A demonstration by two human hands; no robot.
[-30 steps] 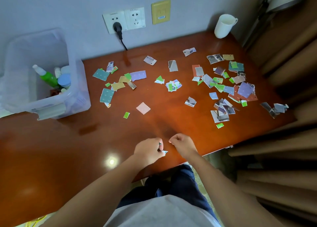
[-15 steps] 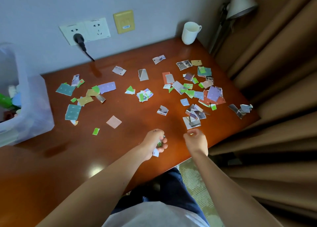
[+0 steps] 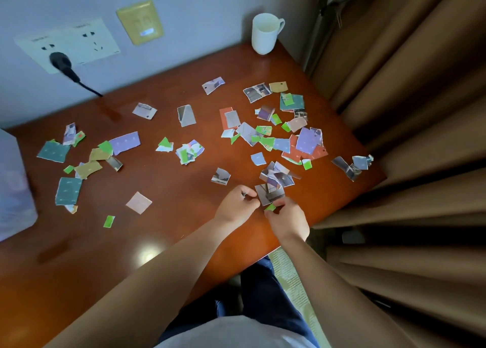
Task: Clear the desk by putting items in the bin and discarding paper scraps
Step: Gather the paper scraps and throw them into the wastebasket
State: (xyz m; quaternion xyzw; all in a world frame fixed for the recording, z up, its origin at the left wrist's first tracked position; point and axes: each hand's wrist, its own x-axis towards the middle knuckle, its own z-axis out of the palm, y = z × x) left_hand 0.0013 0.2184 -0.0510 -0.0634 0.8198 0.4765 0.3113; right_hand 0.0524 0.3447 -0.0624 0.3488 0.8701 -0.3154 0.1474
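While your right hand (image 3: 287, 217) pinches a small green scrap (image 3: 270, 207) between thumb and fingertips, your left hand (image 3: 236, 206) sits just beside it with the fingers curled in tight; a pale sliver shows at its knuckles, but this view does not let you tell whether it holds anything. Both hands are low over the red-brown desk (image 3: 171, 232), near its front edge, and your right fingertips touch the near corner of a grey photo scrap (image 3: 271, 193). Beyond that piece, the paper scraps (image 3: 306, 140) lie thickest on the right half of the desk, overlapping one another in purple, green, orange and grey. A looser group of teal, tan and green bits (image 3: 67, 191) lies toward the left, with a pink square (image 3: 138, 202) on its own between the two groups. You can see only a translucent corner of the bin (image 3: 14, 190) at the left edge, standing on the desk well apart from your hands. A white mug (image 3: 263, 34) stands upright at the far right corner, against the wall, and brown curtains (image 3: 407, 111) hang to the right of the desk.
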